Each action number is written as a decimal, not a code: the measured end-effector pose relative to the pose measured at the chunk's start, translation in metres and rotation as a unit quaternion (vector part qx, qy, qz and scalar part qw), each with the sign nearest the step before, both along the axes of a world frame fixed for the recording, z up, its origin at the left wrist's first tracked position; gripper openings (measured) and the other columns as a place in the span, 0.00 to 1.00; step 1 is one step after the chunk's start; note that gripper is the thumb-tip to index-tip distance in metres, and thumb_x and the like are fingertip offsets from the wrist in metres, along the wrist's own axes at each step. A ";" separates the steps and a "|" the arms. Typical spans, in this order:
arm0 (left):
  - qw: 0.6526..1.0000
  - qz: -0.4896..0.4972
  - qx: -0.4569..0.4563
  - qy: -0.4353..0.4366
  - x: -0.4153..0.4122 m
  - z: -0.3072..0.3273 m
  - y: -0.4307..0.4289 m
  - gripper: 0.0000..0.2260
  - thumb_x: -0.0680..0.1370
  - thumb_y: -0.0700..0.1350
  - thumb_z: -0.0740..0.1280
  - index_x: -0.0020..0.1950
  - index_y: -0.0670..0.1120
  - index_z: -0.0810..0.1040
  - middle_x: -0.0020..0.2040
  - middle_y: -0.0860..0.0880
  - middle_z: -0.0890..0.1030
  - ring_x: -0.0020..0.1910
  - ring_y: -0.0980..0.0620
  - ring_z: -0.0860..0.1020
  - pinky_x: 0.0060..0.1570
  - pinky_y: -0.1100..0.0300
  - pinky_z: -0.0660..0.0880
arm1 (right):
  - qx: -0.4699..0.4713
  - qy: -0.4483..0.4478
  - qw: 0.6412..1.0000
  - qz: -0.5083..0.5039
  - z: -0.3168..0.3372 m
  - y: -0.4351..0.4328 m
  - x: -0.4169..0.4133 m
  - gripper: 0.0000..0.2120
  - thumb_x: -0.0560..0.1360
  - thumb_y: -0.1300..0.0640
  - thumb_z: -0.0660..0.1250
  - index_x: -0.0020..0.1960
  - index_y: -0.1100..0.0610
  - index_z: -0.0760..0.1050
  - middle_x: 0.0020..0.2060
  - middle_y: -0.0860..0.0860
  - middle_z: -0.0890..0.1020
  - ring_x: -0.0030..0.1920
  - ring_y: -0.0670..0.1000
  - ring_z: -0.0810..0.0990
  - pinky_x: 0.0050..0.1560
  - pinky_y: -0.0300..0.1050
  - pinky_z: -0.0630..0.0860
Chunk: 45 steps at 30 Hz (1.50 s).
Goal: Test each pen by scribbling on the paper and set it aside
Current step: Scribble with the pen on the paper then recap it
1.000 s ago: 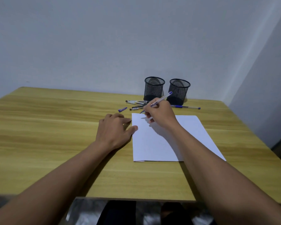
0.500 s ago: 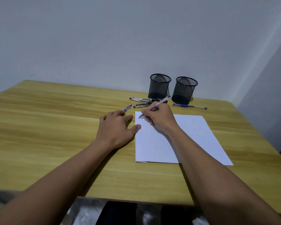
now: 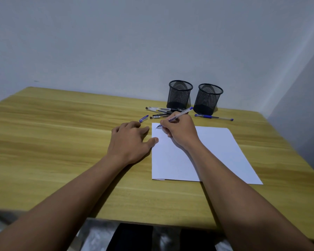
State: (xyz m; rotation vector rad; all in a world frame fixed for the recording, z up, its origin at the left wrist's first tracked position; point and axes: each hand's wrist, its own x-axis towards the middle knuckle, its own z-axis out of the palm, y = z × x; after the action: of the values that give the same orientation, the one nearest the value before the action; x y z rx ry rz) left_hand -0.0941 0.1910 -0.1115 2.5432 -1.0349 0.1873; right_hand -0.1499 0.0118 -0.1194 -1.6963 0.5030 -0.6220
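Observation:
A white sheet of paper (image 3: 216,153) lies on the wooden table (image 3: 62,142). My right hand (image 3: 181,131) grips a clear pen with a blue end (image 3: 182,113), its tip touching the paper's top left corner, where a faint mark shows. My left hand (image 3: 130,142) rests flat on the table, its thumb at the paper's left edge. A loose blue pen cap (image 3: 144,118) lies just beyond its fingers. Several pens (image 3: 159,112) lie in a pile behind my hands. One blue pen (image 3: 213,117) lies apart on the right.
Two black mesh pen cups (image 3: 179,95) (image 3: 208,98) stand at the back by the wall, behind the pens. The table's near edge runs across the bottom of the view, with dark-clothed legs below it. A wall corner is at the right.
My right hand has brought the pen tip down and left onto the paper's corner. My left hand stays put. The camera view has shifted a little.

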 end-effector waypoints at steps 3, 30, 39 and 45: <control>1.000 0.000 -0.001 0.000 0.000 0.001 0.000 0.28 0.74 0.69 0.59 0.69 0.57 0.76 0.72 0.51 0.72 0.72 0.49 0.66 0.68 0.47 0.60 | 0.003 -0.003 1.000 -0.006 0.000 -0.002 0.000 0.04 0.71 0.62 0.72 0.39 0.61 0.78 0.26 0.55 0.79 0.30 0.56 0.75 0.34 0.51 0.72; 1.000 0.004 -0.003 0.016 0.002 0.003 0.000 0.29 0.74 0.69 0.60 0.70 0.57 0.75 0.72 0.52 0.71 0.72 0.50 0.66 0.68 0.48 0.60 | 0.051 0.017 0.998 -0.038 0.027 0.008 -0.014 0.05 0.76 0.62 0.71 0.43 0.63 0.80 0.30 0.57 0.79 0.28 0.52 0.74 0.26 0.44 0.71; 0.981 0.074 -0.164 0.077 0.021 0.023 -0.018 0.19 0.74 0.63 0.65 0.53 0.51 0.84 0.51 0.49 0.85 0.55 0.46 0.81 0.53 0.52 0.77 | 0.041 0.013 0.999 -0.032 0.054 -0.002 -0.022 0.06 0.78 0.63 0.68 0.49 0.66 0.80 0.35 0.58 0.81 0.31 0.50 0.75 0.28 0.43 0.75; 0.990 0.107 -0.071 0.055 0.044 0.024 -0.038 0.14 0.76 0.58 0.68 0.52 0.50 0.85 0.51 0.47 0.85 0.56 0.41 0.78 0.55 0.50 0.74 | 0.054 0.004 0.998 -0.040 0.061 -0.004 -0.039 0.05 0.80 0.61 0.69 0.47 0.62 0.81 0.38 0.58 0.82 0.35 0.48 0.79 0.31 0.41 0.80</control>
State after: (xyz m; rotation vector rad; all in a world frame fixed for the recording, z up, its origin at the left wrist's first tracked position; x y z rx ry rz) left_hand -0.0502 0.1532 -0.0873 2.4994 -0.6817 0.1712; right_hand -0.1889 0.0082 -0.0580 -1.5835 0.6029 -0.6350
